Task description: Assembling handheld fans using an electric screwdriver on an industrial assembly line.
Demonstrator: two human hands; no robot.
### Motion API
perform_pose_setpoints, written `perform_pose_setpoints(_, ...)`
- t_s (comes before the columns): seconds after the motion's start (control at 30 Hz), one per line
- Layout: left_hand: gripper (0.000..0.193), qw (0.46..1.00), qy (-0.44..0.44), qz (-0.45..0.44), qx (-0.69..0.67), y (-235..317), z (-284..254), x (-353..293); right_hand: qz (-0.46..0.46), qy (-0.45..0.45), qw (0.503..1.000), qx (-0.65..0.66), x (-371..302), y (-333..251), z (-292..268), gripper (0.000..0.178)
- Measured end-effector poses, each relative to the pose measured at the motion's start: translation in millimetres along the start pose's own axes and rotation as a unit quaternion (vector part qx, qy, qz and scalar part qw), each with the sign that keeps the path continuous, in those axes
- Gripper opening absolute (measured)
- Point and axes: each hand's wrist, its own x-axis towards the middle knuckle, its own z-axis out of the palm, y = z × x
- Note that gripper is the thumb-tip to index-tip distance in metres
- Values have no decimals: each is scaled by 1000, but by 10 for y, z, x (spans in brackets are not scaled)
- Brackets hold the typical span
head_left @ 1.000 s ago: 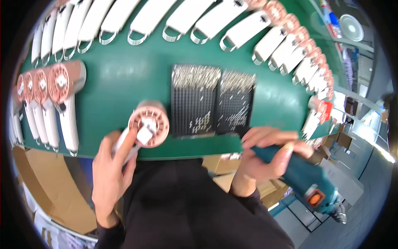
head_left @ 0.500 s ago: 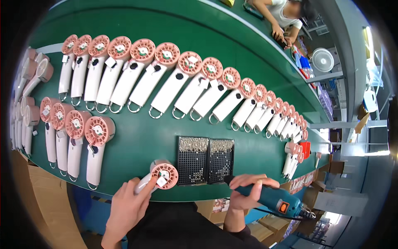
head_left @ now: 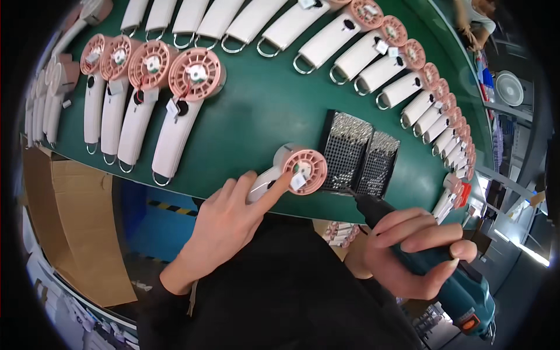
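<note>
My left hand grips the white handle of a small handheld fan, its index finger stretched onto the open pink head. A white tag or connector lies across the fan's hub. My right hand is wrapped round a teal electric screwdriver with a black nose. The bit points left, at the front edge of two black screw trays, close to where they meet. Small silvery screws fill the far part of both trays and some holes of their grids. The fan head sits just left of the trays.
On the green table, several fans with pink heads lie in a group at left. A long curved row of similar fans runs along the far side. A cardboard box stands below the table at left. Another person sits at far right.
The view has swung, so the table things appear higher and farther right. Relative to the trays, the screwdriver's tip has come slightly left, toward their join. My left hand still holds the fan.
</note>
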Motion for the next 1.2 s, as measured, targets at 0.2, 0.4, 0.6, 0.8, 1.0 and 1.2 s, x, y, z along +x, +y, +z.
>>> perform_pose_setpoints(0.2, 69, 1000, 20, -2, 25, -72, 127, -59, 48, -45, 998, -25, -69, 178, 113, 25)
perform_pose_setpoints(0.4, 71, 999, 3, 4, 34, -54, 122, -88, 61, -63, 993, -85, -60, 194, 109, 26)
perform_pose_setpoints(0.6, 70, 1000, -8, 6, 28, -36, 73, -60, 80, -26, 987, -138, -47, 260, 214, 16)
perform_pose_setpoints(0.8, 66, 999, -25, -8, 45, -3, -23, -29, 180, -38, 979, -88, -167, 375, 169, 28)
perform_pose_setpoints(1.0, 58, 998, -51, -21, 10, -1, -46, -17, 230, -98, 964, -85, -170, 348, 82, 22)
perform_pose_setpoints(1.2, 58, 999, -22, -13, 21, 92, -50, -14, 165, -12, 986, -12, -366, 561, -3, 30)
